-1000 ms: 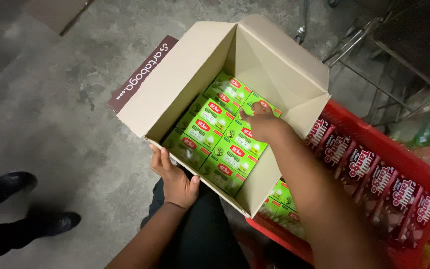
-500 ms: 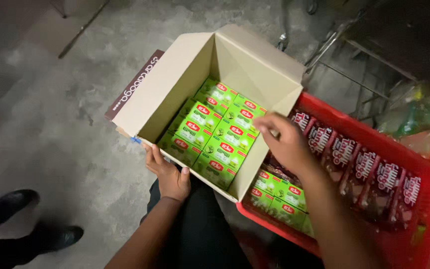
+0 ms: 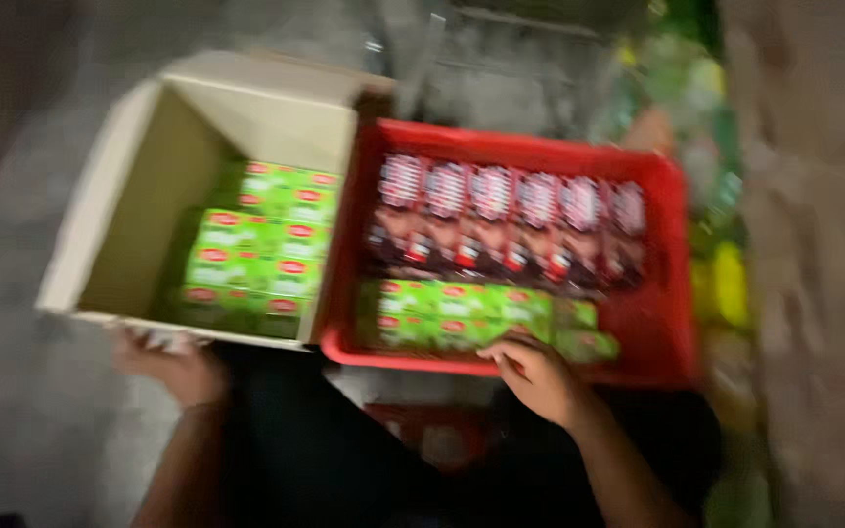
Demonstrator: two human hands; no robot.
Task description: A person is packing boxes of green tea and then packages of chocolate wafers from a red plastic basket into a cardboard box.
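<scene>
The picture is blurred by motion. An open cardboard box (image 3: pixel 139 196) holds several small green cartons (image 3: pixel 266 249) in rows. My left hand (image 3: pixel 173 362) grips the box's near bottom edge from below. Beside it on the right stands a red plastic crate (image 3: pixel 657 323) with a row of dark red packets (image 3: pixel 511 220) at the back and a row of green cartons (image 3: pixel 462 313) at the front. My right hand (image 3: pixel 535 372) rests at the crate's near rim, fingers on the front green cartons; whether it grips one I cannot tell.
Grey concrete floor (image 3: pixel 12 420) lies to the left and below. Blurred green and yellow goods (image 3: pixel 721 274) stand right of the crate. My dark-clothed lap (image 3: pixel 344 460) is under the box and crate.
The view has swung right, bringing the whole crate into sight. My right hand has gone from the box's right edge down to the crate's front row of green cartons. My left hand stays under the box.
</scene>
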